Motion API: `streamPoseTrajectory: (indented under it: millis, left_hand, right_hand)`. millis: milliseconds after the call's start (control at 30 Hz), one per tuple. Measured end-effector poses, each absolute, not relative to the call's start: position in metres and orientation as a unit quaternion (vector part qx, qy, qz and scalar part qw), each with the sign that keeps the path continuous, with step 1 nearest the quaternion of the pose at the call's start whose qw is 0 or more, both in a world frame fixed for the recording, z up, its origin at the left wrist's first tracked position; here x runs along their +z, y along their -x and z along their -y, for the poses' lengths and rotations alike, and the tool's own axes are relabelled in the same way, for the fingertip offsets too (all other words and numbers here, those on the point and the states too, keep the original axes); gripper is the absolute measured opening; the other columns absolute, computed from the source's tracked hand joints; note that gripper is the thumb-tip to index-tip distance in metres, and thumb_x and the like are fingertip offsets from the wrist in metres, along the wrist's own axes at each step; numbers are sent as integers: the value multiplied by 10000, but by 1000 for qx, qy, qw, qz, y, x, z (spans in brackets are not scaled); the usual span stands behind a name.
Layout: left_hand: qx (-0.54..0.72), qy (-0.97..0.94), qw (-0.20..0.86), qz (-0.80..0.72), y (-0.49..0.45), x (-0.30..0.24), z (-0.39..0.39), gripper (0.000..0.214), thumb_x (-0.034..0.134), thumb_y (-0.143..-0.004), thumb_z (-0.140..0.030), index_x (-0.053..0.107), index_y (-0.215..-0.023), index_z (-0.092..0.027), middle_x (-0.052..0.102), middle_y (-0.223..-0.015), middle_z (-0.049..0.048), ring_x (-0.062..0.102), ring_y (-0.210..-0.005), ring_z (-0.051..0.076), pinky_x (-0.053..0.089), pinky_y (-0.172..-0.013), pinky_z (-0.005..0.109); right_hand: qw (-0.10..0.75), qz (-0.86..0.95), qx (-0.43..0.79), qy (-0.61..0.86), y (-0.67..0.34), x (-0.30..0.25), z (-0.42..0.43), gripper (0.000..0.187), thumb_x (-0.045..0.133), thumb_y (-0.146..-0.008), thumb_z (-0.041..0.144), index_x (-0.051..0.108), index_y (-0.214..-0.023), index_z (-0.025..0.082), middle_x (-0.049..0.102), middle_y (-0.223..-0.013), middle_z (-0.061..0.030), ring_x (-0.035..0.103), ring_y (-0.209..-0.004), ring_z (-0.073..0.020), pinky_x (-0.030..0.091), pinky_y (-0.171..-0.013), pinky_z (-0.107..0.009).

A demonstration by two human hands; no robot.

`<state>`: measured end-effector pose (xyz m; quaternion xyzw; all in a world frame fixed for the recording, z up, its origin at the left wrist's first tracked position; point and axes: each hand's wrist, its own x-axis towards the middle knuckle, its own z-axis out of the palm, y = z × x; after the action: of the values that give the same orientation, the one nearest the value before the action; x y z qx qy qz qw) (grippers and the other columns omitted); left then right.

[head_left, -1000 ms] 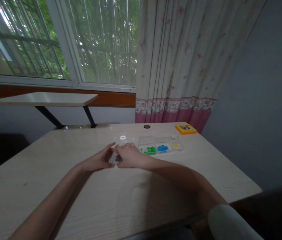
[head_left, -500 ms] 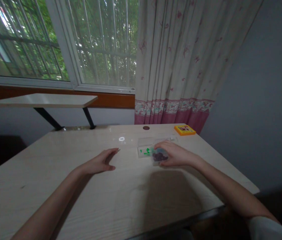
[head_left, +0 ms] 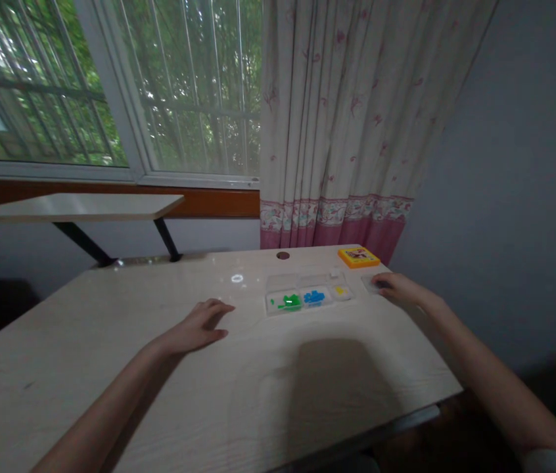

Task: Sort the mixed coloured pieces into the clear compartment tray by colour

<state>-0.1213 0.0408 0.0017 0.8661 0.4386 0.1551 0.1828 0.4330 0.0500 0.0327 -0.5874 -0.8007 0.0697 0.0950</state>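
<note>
My left hand (head_left: 202, 324) rests low over the table with its fingers parted and nothing between them. To its right lies an open clear plastic case (head_left: 269, 311) with compartments. Green pieces (head_left: 288, 301) fill part of the left compartment, blue pieces (head_left: 314, 297) sit in the middle, and a few yellow pieces (head_left: 340, 290) are in the right one. By the table's right edge, my right hand (head_left: 399, 290) grips a small clear plastic box (head_left: 369, 285) with something dark inside. The fingers partly cover that box.
A flat yellow-orange box (head_left: 358, 257) lies at the back right corner of the table (head_left: 199, 407). At the back left, a raised shelf (head_left: 75, 205) stands on black supports. Behind the table are a window and a long patterned curtain (head_left: 337, 164).
My right hand has carried the small clear box from over the case to the table's right edge, uncovering the blue and yellow pieces. My left hand has barely moved.
</note>
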Motion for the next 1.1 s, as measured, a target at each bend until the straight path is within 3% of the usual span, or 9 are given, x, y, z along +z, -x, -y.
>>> streamPoseTrajectory:
  millis: [200, 433, 600, 933, 1100]
  left_hand:
    - [194, -843, 205, -458, 103, 5, -46, 543, 568, -704, -418, 467, -1172, -162, 510, -1143, 105, 455, -1058, 259, 319, -934, 404]
    - [275, -806, 246, -463, 51, -5, -58, 904, 674, -584, -474, 271, -1300, -98, 446, -1213, 187, 440, -1108, 302, 331, -928, 424]
    - [265, -791, 250, -491, 23, -7, -63, 1103, 725, -516, -448, 101, -1355, -95, 465, -1199, 202, 452, -1096, 333, 320, -919, 452]
    - [239, -784, 217, -530, 7, 0, -59, 1028, 687, -569, -366, 82, -1353, -90, 512, -1154, 168, 436, -1105, 332, 264, -937, 480]
    - [259, -802, 234, -486, 25, -9, -54, 1039, 689, -574, -376, 59, -1360, -124, 495, -1139, 151, 456, -1081, 301, 297, -932, 460]
  right_hand:
    - [128, 816, 34, 563, -437, 22, -71, 333, 466, -731, 169, 584, -1041, 132, 597, -1090, -129, 554, -994, -221, 403, -887, -336]
    - [171, 809, 31, 562, -443, 6, -89, 378, 436, -745, 142, 513, -1115, 152, 554, -1156, -113, 522, -1054, -209, 390, -909, -348]
    - [182, 808, 47, 559, -445, 4, -90, 384, 439, -732, 138, 502, -1110, 165, 556, -1152, -98, 519, -1058, -209, 386, -912, -364]
    - [204, 818, 2, 537, -436, 3, -90, 345, 422, -726, 113, 526, -1054, 138, 546, -1150, -129, 487, -1077, -207, 348, -946, -383]
    - [283, 793, -71, 534, -399, 30, -80, 293, 378, -801, 185, 536, -1046, 148, 554, -1115, -122, 472, -1080, -217, 347, -947, -386]
